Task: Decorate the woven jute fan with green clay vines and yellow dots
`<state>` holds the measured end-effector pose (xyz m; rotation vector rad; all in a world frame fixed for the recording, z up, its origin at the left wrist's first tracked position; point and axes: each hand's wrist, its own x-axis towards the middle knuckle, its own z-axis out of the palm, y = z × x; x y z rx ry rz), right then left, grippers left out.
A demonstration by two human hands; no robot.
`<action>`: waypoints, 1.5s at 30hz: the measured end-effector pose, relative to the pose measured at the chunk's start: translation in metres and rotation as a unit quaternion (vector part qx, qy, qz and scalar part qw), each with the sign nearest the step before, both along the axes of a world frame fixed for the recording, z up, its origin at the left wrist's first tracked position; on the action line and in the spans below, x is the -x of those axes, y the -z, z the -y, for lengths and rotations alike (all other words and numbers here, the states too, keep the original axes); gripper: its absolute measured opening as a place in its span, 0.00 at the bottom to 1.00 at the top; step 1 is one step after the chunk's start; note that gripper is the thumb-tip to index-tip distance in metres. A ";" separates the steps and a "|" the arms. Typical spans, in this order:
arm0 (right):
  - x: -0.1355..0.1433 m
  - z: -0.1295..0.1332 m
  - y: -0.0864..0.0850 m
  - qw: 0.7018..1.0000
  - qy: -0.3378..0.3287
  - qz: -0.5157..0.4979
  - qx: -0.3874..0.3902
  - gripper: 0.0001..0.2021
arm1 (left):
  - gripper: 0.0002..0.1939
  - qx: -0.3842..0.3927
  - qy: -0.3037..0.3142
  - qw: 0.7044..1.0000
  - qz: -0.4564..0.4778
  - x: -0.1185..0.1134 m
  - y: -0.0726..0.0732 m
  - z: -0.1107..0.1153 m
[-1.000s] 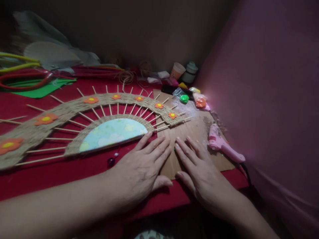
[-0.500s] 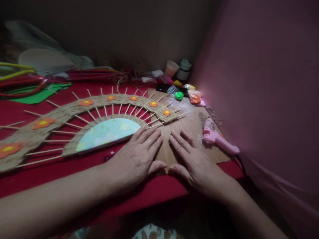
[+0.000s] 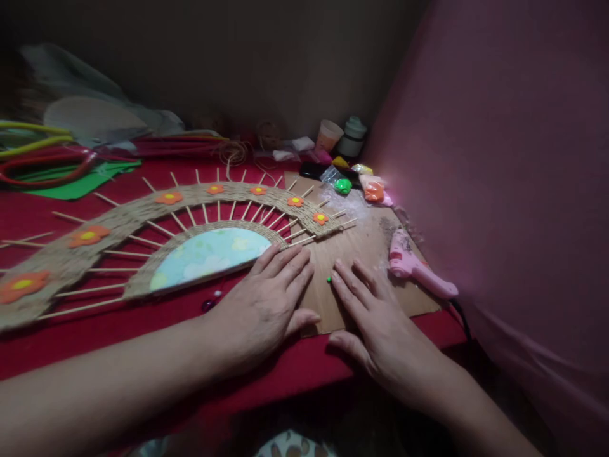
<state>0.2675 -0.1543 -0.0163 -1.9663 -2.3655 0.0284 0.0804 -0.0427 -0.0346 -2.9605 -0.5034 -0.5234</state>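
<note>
A brown board [image 3: 318,298] lies on the red cloth. My left hand [image 3: 271,295] rests flat at its left part, fingers spread, fingertips near the right end of a woven fan-shaped piece [image 3: 136,209] with thin sticks, orange flowers and a pale blue half-round centre. On the board's right part is my right hand [image 3: 368,311], fingers extended and thumb apart. A tiny green bit [image 3: 328,279] sits on the board beside the right index fingertip. Neither hand grips anything visible.
A pink glue gun [image 3: 419,270] lies right of my right hand, its cord over the edge. Behind are green clay [image 3: 342,186], orange clay [image 3: 375,190], a paper cup [image 3: 329,135] and a lidded jar [image 3: 353,136]. Scissors [image 3: 52,168] and green sheets [image 3: 90,181] lie far left.
My right hand has shifted slightly right and down, away from my left hand, exposing more of the green bit. The view has moved slightly.
</note>
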 end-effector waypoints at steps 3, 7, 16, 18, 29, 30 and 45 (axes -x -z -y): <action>0.000 -0.012 0.000 1.000 0.004 -0.008 -0.007 0.35 | 0.31 -0.003 0.000 1.000 0.000 0.001 0.002 0.000; -0.001 -0.033 0.000 0.999 0.007 -0.032 -0.016 0.35 | 0.30 -0.001 0.000 1.000 0.009 0.002 -0.001 0.000; -0.008 -0.028 0.003 0.994 0.002 -0.096 -0.043 0.32 | 0.20 0.032 0.044 0.997 0.056 0.001 -0.011 0.001; -0.008 -0.028 0.003 0.995 0.006 -0.089 -0.043 0.32 | 0.19 0.048 0.017 0.997 0.054 0.002 -0.009 0.001; -0.006 -0.022 0.006 0.998 -0.002 -0.033 -0.050 0.32 | 0.39 0.070 -0.023 0.997 0.002 -0.022 -0.013 0.000; -0.005 -0.019 0.006 0.998 0.001 -0.029 -0.049 0.32 | 0.40 0.074 -0.020 0.997 -0.007 -0.024 -0.013 0.002; 0.007 -0.022 -0.005 0.999 0.022 0.002 -0.027 0.32 | 0.36 0.023 -0.004 1.000 -0.020 -0.021 -0.010 0.007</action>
